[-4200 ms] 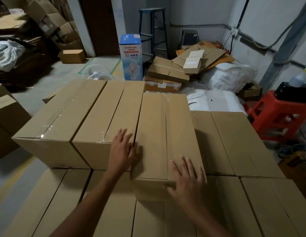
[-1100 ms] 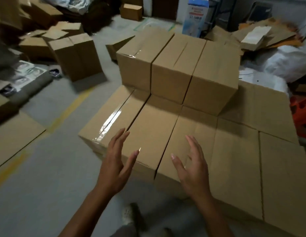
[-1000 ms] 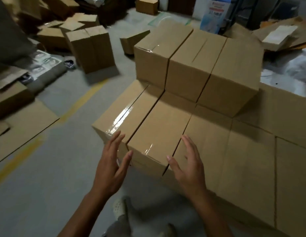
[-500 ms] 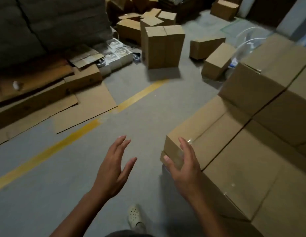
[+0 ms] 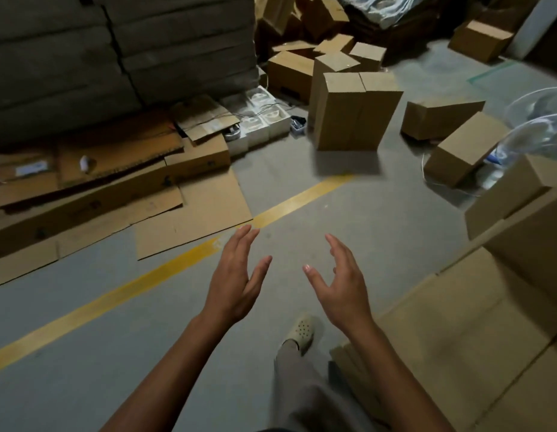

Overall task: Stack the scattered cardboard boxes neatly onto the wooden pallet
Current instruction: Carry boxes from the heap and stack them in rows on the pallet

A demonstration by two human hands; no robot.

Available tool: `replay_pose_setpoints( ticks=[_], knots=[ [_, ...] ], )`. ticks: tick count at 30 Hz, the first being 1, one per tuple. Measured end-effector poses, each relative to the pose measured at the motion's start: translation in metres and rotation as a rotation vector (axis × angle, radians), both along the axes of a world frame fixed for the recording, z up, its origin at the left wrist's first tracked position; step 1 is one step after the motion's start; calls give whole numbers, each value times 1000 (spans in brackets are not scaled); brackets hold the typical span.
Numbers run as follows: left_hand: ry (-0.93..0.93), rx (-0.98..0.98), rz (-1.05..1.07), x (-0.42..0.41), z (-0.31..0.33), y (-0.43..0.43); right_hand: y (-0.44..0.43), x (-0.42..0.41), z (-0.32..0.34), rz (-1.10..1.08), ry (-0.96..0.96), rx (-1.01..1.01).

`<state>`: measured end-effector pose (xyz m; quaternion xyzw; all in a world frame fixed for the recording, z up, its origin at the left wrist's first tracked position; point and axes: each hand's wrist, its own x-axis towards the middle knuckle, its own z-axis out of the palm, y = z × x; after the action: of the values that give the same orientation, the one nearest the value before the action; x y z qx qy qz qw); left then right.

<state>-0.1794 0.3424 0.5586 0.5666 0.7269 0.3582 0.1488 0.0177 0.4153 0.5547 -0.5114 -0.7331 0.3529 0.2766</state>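
Stacked boxes now occupy only the right edge and lower right of the frame; the wooden pallet beneath them is not visible. The view has swung left off the stack, which filled the frame a few seconds ago, and now faces the loose stock. An upright pair of boxes stands in the upper centre on the grey floor. Two tilted boxes lie to its right, and more are heaped behind at the top. Left hand and right hand are both empty, fingers spread and slightly bent, palms facing each other across a gap, held in mid-frame over the floor. Half a second ago the right hand was at the stack's near corner; it is now clear of it, touching nothing. Judgement: the last box is placed and a walk to fetch the next has begun, the upright pair being the nearest candidate. A shoe steps forward at lower centre. A yellow floor line runs diagonally under the hands, with flattened cardboard sheets at centre left. Many boxes remain unstacked.
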Motion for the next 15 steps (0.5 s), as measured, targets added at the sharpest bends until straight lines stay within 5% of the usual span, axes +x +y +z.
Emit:
replay_pose_setpoints(
  ticks=[15],
  knots=[
    [6,49,-10,-66,38,337,319,-65,30,-34,-22,66]
  ],
)
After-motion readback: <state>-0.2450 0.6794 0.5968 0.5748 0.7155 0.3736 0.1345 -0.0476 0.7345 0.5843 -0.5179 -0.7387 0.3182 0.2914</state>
